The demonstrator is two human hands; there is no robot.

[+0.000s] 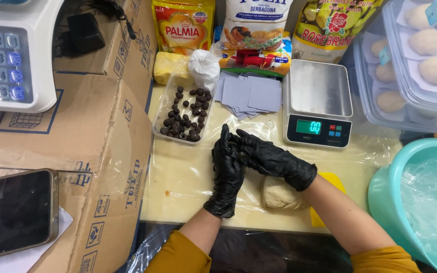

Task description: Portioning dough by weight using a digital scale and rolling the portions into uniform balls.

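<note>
Both my hands wear black gloves and are pressed together palm to palm over the table. My left hand (226,174) stands upright with fingers pointing away; my right hand (274,159) lies across it from the right. Whatever is between the palms is hidden. A lump of pale dough (279,196) lies on the plastic-covered table just under my right wrist, beside a yellow scraper (330,181). A clear tray of several small dark balls (185,114) sits just beyond my hands.
A small digital kitchen scale (317,103) stands at the right, a stack of grey paper squares (251,93) behind. Clear boxes of dough rounds (421,60), a teal basin (416,202), cardboard boxes (92,151), a phone (13,212), a larger white scale (11,55) and ingredient bags (254,25) surround the table.
</note>
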